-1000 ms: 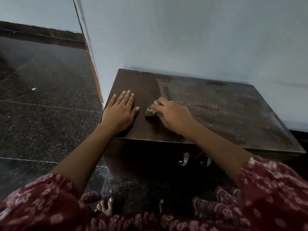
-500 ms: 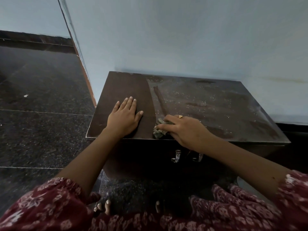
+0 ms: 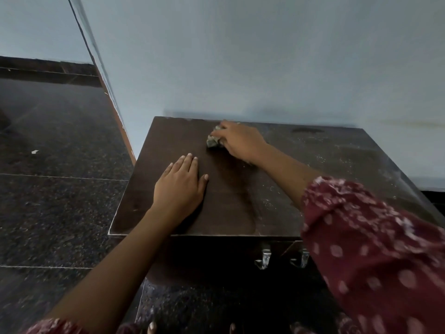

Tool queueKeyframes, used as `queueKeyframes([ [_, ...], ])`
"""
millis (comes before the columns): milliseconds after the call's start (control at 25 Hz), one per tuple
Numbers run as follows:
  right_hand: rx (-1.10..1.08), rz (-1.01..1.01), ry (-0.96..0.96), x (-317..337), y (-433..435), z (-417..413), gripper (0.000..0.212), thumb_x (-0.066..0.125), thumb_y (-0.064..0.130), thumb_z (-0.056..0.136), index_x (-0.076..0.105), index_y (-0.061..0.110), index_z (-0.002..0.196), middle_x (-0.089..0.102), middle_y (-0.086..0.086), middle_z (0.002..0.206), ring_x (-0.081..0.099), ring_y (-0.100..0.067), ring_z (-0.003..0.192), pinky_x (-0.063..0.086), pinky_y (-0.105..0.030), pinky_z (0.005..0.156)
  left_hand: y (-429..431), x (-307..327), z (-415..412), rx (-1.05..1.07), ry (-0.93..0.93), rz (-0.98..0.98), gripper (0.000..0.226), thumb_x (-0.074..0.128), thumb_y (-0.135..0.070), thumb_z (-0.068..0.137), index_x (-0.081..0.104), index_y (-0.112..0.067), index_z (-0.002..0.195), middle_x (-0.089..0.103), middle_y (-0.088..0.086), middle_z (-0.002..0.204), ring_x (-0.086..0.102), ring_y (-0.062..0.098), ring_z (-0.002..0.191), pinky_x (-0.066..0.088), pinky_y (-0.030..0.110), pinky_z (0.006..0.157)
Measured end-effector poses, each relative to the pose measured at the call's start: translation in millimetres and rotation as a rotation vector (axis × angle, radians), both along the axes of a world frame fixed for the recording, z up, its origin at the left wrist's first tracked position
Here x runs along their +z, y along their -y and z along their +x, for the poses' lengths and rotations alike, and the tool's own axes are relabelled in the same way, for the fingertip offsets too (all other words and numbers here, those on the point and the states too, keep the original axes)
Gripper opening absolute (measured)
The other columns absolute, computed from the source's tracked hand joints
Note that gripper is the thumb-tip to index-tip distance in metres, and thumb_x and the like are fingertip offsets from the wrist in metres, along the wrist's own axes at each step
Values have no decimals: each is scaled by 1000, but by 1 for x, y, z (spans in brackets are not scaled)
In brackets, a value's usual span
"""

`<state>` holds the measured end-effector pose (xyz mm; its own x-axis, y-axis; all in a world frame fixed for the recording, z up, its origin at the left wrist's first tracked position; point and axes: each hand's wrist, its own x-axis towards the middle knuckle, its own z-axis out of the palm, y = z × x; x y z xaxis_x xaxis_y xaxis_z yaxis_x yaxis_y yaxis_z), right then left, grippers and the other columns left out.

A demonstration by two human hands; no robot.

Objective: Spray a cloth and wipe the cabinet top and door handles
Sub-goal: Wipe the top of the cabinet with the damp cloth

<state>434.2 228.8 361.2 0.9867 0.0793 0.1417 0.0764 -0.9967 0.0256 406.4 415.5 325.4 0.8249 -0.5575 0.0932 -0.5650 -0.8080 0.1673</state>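
A low dark brown cabinet [image 3: 337, 165] stands against the pale blue wall. Its left part looks clean and dark, its right part is dusty and speckled. My right hand [image 3: 240, 141] presses a crumpled greyish cloth [image 3: 213, 141] onto the top near the back edge, left of centre. My left hand [image 3: 180, 186] lies flat on the clean left part, fingers together, holding nothing. Two metal door handles [image 3: 263, 259] hang on the front below the top's edge; the right one [image 3: 301, 259] is partly behind my sleeve.
Dark speckled stone floor [image 3: 53, 201] spreads to the left and under the cabinet. A wall corner with a reddish strip [image 3: 120, 131] runs down just left of the cabinet. My toes show at the bottom edge. No spray bottle is in view.
My right hand has slid the cloth from the front edge of the top to the back edge near the wall. The left hand stays flat in place. The view shifted.
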Motion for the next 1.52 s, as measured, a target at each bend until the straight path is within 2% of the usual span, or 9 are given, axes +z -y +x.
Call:
queueKeyframes([
  [160, -140, 24, 5, 1, 13, 49, 32, 45, 13, 92, 57, 21, 120, 52, -9, 120, 55, -32, 105, 43, -37, 73, 1, 3, 2, -12, -7, 23, 59, 28, -42, 98, 23, -10, 148, 21, 8, 158, 18, 20, 146, 16, 34, 119],
  [360, -214, 32, -15, 0, 17, 49, 32, 48, 8, 90, 57, 14, 119, 51, -11, 119, 55, -32, 103, 40, -37, 72, 3, 2, 1, -4, -46, 24, 58, 31, -39, 98, 25, -7, 147, 22, 11, 157, 18, 23, 146, 16, 37, 119],
  [480, -193, -3, -34, 1, 13, 20, 30, 47, 9, 90, 57, 13, 118, 50, -11, 118, 55, -33, 102, 43, -39, 70, 4, 2, 0, -2, -66, 20, 58, 31, -37, 99, 24, -5, 147, 21, 13, 157, 16, 24, 146, 14, 39, 119],
  [600, -159, 0, -36, 2, 5, -22, 31, 46, 11, 91, 55, 16, 121, 50, -9, 122, 55, -31, 106, 51, -43, 76, 3, 4, -3, -3, -104, 27, 58, 28, -36, 100, 19, -5, 148, 16, 12, 158, 12, 24, 147, 11, 39, 119],
  [960, 31, 2, -35, -1, -21, -160, 34, 43, 17, 94, 50, 25, 126, 49, -4, 123, 60, -31, 97, 40, -31, 57, 11, 11, -25, 42, -130, 18, 59, 23, -37, 100, 14, -6, 149, 9, 9, 160, 4, 21, 149, 2, 41, 120],
  [1080, 101, 3, -57, 1, -22, -199, 34, 41, 21, 95, 50, 25, 127, 50, -4, 124, 62, -30, 89, 43, -32, 56, 18, 13, -32, 34, -120, 9, 59, 22, -38, 100, 13, -7, 149, 10, 9, 160, 4, 20, 149, 2, 40, 121],
  [1200, 142, -29, -91, 4, -11, -220, 36, 40, 22, 95, 49, 27, 129, 50, -2, 129, 60, -26, 92, 49, -36, 61, 24, 12, -35, 38, -139, 12, 59, 21, -39, 100, 13, -7, 150, 9, 8, 160, 4, 20, 149, 2, 40, 121],
  [1320, 118, -73, -91, 6, 5, -214, 37, 39, 21, 96, 48, 29, 130, 49, -1, 130, 58, -25, 95, 42, -32, 61, 33, 11, -34, 35, -145, 28, 60, 21, -40, 100, 12, -7, 150, 9, 8, 160, 4, 20, 149, 3, 39, 121],
  [1520, 70, -104, -59, 4, 22, -154, 37, 38, 20, 96, 47, 29, 130, 48, -5, 128, 57, -30, 96, 42, -35, 60, 40, 7, -27, 39, -139, 41, 60, 22, -40, 100, 12, -10, 150, 8, 6, 160, 5, 19, 148, 5, 38, 120],
])
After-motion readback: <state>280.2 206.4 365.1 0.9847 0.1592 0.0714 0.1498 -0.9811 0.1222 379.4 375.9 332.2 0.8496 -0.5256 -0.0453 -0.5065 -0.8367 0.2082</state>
